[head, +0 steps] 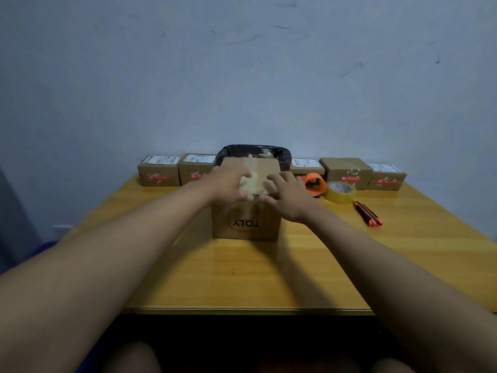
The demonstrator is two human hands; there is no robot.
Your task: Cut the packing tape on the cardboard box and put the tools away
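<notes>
Dim, soft focus, wide-angle edge distortion

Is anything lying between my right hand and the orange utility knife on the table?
Nothing visible does. The right hand rests on the cardboard box; the utility knife lies to its right on bare table. The tape roll sits farther back, off that path.

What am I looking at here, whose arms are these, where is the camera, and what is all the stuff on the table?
There is no machine, just one picture from a camera worn on a person's head, looking down along their bare arms. The left hand and right hand rest on top of a cardboard box with packing tape along its top; the blur hides whether they grip anything. On the wooden table, to the right, lie a tape roll, an orange tape dispenser and an orange-and-black utility knife. Small boxes line the far edge beside a black-lined bin.
</notes>
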